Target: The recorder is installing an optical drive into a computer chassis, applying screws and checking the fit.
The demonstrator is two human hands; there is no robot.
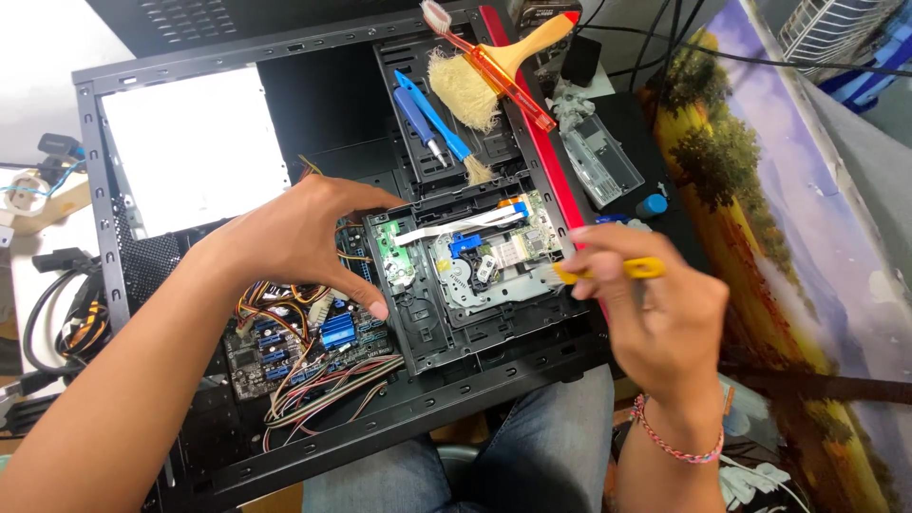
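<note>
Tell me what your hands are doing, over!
Left hand steadies the opened disc drive at its edge. Right hand holds a yellow-handled brush at the drive. Paintbrush and screwdrivers lie farther back.

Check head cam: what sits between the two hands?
In the head view, the opened optical drive sits between left hand and right hand, white ribbon cable across its top.

A painted landscape canvas [788, 218] lies at right, beside a white surface [38, 57].
</note>
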